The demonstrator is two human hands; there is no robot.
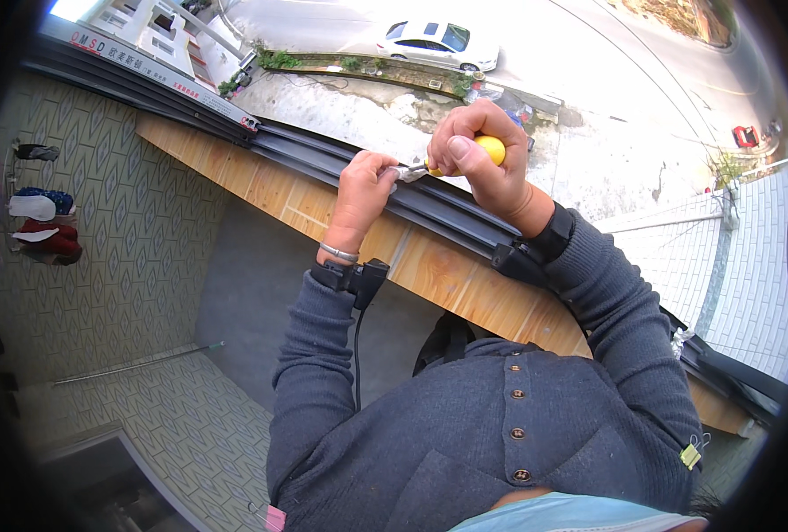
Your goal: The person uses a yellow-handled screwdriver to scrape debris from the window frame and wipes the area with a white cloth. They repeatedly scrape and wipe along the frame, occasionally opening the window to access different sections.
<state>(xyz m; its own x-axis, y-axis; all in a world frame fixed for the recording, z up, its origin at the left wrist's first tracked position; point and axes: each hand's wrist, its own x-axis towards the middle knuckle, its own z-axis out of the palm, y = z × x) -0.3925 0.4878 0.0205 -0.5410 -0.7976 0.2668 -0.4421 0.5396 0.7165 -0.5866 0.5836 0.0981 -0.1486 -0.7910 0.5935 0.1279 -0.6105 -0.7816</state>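
In my right hand [483,143] is a tool that looks like a screwdriver, its rounded yellow handle [491,149] inside my closed fist. Its thin metal shaft [418,167] points left towards my other hand. My left hand [364,189] pinches a crumpled white tissue or cloth [408,174] between thumb and fingers. The tool's tip meets this white piece, so the very end is hidden. Both hands are above the dark metal sliding-window track [447,216], whose grooves run diagonally beneath them. Whether the white piece touches the track, I cannot tell.
A wood-look tiled sill [434,272] borders the track on my side. The dark-framed window sash [147,73] at the left bears writing. Outside, far below, are a road and a white car [437,45]. A cable [358,359] hangs from my left wrist strap [334,274].
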